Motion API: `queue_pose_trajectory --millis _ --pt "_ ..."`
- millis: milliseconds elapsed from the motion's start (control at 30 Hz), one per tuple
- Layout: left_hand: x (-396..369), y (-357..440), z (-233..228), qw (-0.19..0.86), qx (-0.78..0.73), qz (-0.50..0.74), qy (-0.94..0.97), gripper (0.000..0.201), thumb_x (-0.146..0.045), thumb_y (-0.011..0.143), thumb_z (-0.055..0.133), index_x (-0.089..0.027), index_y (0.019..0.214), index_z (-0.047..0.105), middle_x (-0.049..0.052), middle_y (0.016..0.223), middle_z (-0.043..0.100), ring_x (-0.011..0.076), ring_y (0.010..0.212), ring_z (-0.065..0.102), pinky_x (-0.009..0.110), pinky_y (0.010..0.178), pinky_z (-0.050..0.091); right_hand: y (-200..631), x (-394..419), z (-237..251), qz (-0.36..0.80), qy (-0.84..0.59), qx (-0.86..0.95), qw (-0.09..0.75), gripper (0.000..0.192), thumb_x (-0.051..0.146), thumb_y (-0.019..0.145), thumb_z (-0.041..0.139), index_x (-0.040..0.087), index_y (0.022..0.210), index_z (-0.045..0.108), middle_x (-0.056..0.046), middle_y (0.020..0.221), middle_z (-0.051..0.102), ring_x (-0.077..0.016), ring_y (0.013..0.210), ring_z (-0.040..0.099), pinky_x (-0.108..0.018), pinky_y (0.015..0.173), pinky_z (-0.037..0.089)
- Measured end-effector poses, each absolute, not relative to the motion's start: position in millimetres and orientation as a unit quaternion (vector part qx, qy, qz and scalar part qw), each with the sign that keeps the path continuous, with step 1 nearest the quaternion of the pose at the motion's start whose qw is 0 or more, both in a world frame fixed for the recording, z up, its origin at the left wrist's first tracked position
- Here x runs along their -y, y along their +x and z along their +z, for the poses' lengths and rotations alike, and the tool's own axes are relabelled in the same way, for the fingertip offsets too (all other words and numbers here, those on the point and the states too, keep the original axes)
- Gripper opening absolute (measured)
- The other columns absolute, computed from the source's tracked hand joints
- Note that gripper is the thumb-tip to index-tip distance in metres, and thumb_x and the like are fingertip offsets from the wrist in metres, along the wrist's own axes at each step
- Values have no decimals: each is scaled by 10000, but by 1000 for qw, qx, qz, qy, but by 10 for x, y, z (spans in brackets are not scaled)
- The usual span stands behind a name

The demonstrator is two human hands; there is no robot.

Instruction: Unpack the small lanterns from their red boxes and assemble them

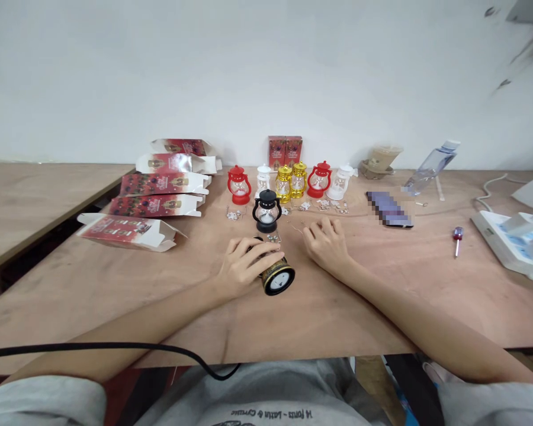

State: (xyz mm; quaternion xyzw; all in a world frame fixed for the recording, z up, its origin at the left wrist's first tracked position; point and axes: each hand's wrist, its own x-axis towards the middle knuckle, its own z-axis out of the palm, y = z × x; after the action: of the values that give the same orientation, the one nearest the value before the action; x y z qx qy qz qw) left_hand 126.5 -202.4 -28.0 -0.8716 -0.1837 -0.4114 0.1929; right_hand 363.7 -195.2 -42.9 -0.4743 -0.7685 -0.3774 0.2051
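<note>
My left hand [244, 266] is wrapped around a small black-and-bronze lantern [279, 279]. The lantern lies tilted on its side, and its round base with a pale centre faces me. Much of its body is hidden under my fingers. To the right, my right hand [326, 242] rests on the table with its fingers curled down. A thin wire piece [295, 227] shows at its fingertips, but I cannot make out what they hold. Just beyond my hands stands an upright black lantern [267, 212], with small metal parts [273, 238] in front of it.
Red, white and gold lanterns [318, 180] stand in a row at the back, small parts before them. Opened red boxes [135, 229] lie left; two closed boxes [285, 151] stand behind. Rightward are a phone [388, 208], bottle [433, 165], cup [384, 158], screwdriver [457, 236] and power strip [506, 242].
</note>
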Motion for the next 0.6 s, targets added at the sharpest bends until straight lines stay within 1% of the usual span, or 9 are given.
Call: queue_pose_trajectory --millis 100,200,233,300,367,433,500,600 --pt "2010 1276 -269 171 208 -420 -867 191 -240 902 519 -210 1061 621 35 1012 720 159 840 555 323 725 328 3606 1968 -457 -356 -482 775 200 234 169 876 488 172 671 602 -91 679 619 -210 759 428 -355 654 253" --pt "1980 1277 -289 152 213 -426 -866 199 -267 903 515 -194 1057 618 32 1014 719 155 815 556 331 706 314 3590 2008 -445 -327 -485 776 237 191 259 853 568 177 685 605 -82 698 645 -212 766 443 -350 660 261" --pt "1972 1274 -300 147 210 -426 -868 213 -291 904 510 -192 1060 616 31 1012 719 154 809 561 334 700 310 3584 2032 -428 -308 -480 778 263 182 269 853 577 180 696 603 -74 702 648 -205 753 450 -346 658 268" --pt "1961 1266 -318 140 211 -431 -866 243 -337 903 498 -191 1060 614 30 997 719 154 797 571 341 690 305 3562 2101 -379 -250 -453 784 343 158 254 860 577 191 716 594 -48 692 645 -177 699 468 -333 646 285" --pt "1959 1257 -328 141 209 -434 -865 269 -372 899 495 -190 1059 612 28 982 719 155 780 572 345 676 296 3518 2198 -323 -178 -399 785 439 126 220 862 578 207 737 584 -15 671 642 -145 633 486 -320 637 307" --pt "1962 1253 -326 144 217 -426 -866 273 -378 889 514 -189 1061 611 28 985 716 158 773 564 347 667 285 3447 2313 -279 -119 -340 784 506 85 210 847 604 220 765 581 7 662 643 -124 592 506 -312 633 326" --pt "1967 1255 -319 155 224 -423 -864 285 -399 880 534 -191 1056 618 30 981 714 164 771 550 347 657 270 3356 2425 -259 -81 -306 790 526 51 228 825 638 224 809 590 8 675 650 -123 594 529 -309 630 339" --pt "1973 1265 -312 184 226 -433 -853 321 -455 882 526 -207 1051 639 36 958 717 179 773 517 350 653 255 3225 2539 -270 -28 -306 802 511 90 274 814 659 216 845 598 -10 730 672 -138 657 569 -306 642 369"
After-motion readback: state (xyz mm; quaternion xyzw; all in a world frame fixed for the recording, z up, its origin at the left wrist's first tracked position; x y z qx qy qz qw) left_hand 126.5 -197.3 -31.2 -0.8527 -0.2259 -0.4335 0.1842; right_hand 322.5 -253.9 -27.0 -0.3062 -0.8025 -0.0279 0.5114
